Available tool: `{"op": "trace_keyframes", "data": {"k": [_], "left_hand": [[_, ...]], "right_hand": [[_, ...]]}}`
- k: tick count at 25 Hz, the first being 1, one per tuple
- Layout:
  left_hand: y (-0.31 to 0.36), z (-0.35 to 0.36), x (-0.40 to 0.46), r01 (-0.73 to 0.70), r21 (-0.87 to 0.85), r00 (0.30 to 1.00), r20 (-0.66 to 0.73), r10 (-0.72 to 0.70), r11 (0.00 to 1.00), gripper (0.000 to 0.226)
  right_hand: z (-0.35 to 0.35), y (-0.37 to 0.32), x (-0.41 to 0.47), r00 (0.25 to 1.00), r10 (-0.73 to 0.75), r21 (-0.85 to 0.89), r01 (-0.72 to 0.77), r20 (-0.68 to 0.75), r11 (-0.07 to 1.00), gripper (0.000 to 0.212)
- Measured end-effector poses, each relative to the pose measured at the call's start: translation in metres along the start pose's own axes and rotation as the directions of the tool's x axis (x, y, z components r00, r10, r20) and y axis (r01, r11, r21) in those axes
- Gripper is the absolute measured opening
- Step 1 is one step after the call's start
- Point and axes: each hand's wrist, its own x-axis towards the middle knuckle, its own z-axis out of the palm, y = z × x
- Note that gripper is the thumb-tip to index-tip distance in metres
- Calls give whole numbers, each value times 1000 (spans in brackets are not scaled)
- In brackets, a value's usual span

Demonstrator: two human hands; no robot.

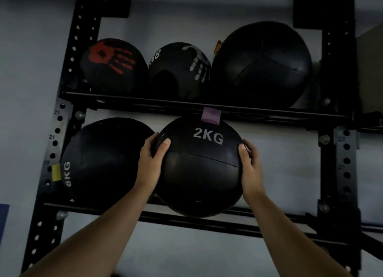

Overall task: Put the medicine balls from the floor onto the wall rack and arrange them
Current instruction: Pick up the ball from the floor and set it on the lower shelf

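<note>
- Your left hand [150, 162] and right hand [250, 167] clamp the 2KG ball [199, 173] from both sides, frame centre.
- Left fingers [163, 147] spread wide over the ball's upper left; thumb on the front face, the rest wrapped out of view behind.
- Right fingers [242, 152] curled round the ball's right edge, also holding it.
- 2KG ball sits at the lower shelf [103, 209] of the wall rack [339, 173], its bottom overlapping the front rail; can't tell whether it rests on the rail or you carry the weight.
- Its top meets a purple tag [211, 116] hanging at the upper shelf rail [145, 99].
- 6KG ball [103, 162] is on the lower shelf, left of frame, just beside the 2KG ball; your left hand is between the two.
- A yellow tag [56, 172] sits at the 6KG ball's left edge.
- Upper shelf, left to right: red handprint ball [113, 65], white handprint ball [180, 71], large plain ball [263, 65], side by side, close together.
- Lower shelf space right of the 2KG ball shows only wall [286, 152].
- Frame is dark and a bit blurred.
</note>
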Motion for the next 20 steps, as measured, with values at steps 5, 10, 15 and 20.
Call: {"op": "trace_keyframes", "data": {"k": [5, 10, 15, 20], "left_hand": [[-34, 19, 15, -11, 72, 1000, 14, 10, 997, 85], [-66, 17, 11, -42, 242, 999, 38, 33, 969, 75], [-68, 10, 29, -234, 405, 969, 168, 180, 884, 57], [-70, 20, 49, -330, 540, 934, 306, 185, 774, 43]], "right_hand": [[-13, 43, 24, 1000, 4, -4, -4, -10, 1000, 60], [-16, 77, 24, 999, 40, -103, -39, 6, 994, 57], [-6, 77, 37, 996, 92, -184, -89, 10, 979, 68], [-6, 80, 52, 985, 175, -401, -162, -5, 902, 34]]}}
